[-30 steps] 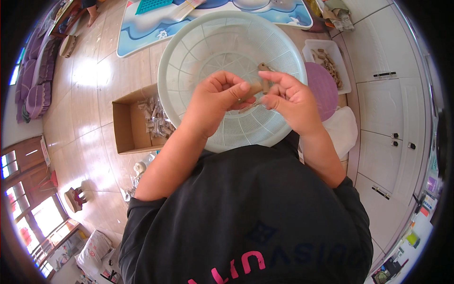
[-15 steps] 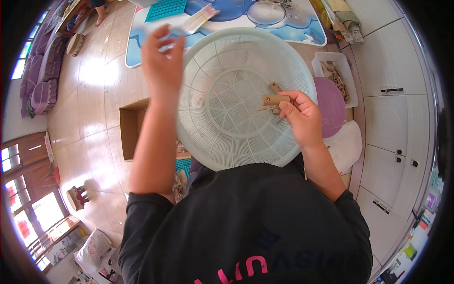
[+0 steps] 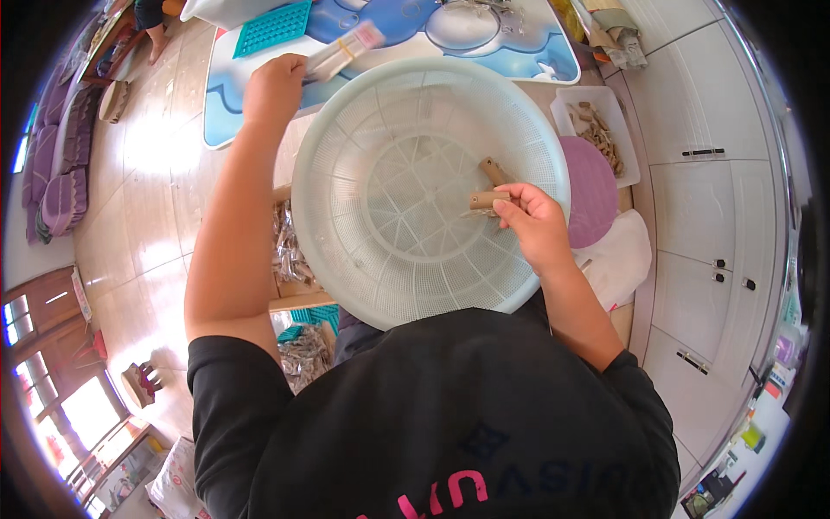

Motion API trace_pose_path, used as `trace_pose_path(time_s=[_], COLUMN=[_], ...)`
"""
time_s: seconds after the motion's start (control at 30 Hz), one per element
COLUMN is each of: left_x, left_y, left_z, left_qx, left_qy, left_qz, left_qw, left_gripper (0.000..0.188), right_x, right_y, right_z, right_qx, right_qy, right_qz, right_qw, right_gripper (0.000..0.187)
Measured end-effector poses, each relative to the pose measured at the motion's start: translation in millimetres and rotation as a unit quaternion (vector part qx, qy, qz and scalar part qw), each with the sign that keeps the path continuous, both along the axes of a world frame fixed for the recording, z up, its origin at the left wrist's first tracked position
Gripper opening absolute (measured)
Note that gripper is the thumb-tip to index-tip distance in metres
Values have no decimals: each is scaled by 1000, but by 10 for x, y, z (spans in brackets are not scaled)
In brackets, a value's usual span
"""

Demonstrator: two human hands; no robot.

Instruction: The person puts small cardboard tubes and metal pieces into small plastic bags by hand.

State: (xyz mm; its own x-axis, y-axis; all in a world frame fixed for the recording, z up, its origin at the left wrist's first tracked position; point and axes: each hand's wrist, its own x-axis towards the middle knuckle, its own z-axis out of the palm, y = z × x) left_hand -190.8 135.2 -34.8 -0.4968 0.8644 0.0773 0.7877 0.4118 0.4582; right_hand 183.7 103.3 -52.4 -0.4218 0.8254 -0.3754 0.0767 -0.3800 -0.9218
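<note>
A large pale green plastic basket (image 3: 316, 251) with mesh sides sits in front of me. My right hand (image 3: 543, 223) is closed over its right side, pinching a short brown tube (image 3: 486, 200) with a hole near its end and thin strands hanging below. A second brown tube (image 3: 493, 171) shows just beyond those fingers; whether it is held too, I cannot tell. Beyond the basket's far left rim, my left hand (image 3: 275, 91) is closed on the near end of a flat bundle of clear plastic sleeves (image 3: 344, 54), banded and pink at the far end, blurred by motion.
A blue-and-white patterned low table (image 3: 519, 65) stands ahead, bearing a teal grid tray (image 3: 272, 28). To the right are a white bin (image 3: 624, 143) of brown pieces, a purple round mat (image 3: 592, 195) and white cabinets (image 3: 692, 216). Wrapped items (image 3: 290, 251) lie left of the basket.
My left hand has reached forward and closed on the bundle of plastic sleeves on the table. My right hand still pinches the brown tube over the basket. The view has shifted slightly.
</note>
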Motion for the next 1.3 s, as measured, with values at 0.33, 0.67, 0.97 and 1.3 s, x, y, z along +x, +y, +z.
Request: trace_pose_path(time_s=[0.33, 0.67, 0.97, 1.3], left_x=[163, 1408, 1627, 1786], left_y=[-567, -1173, -1373, -1327], left_z=[701, 759, 670, 521], left_qx=[-64, 39, 35, -26], left_qy=[177, -502, -450, -571], left_qz=[-1, -11, -77, -111], left_qw=[982, 864, 889, 813], left_gripper=[18, 12, 13, 32], right_x=[-10, -243, -196, -90], right_y=[1, -48, -71, -90], right_z=[43, 695, 634, 661], right_qx=[26, 429, 477, 132], right_qy=[-54, 99, 35, 28], right_qz=[13, -87, 6, 173], right_qw=[998, 894, 878, 976], right_gripper=[19, 25, 22, 20])
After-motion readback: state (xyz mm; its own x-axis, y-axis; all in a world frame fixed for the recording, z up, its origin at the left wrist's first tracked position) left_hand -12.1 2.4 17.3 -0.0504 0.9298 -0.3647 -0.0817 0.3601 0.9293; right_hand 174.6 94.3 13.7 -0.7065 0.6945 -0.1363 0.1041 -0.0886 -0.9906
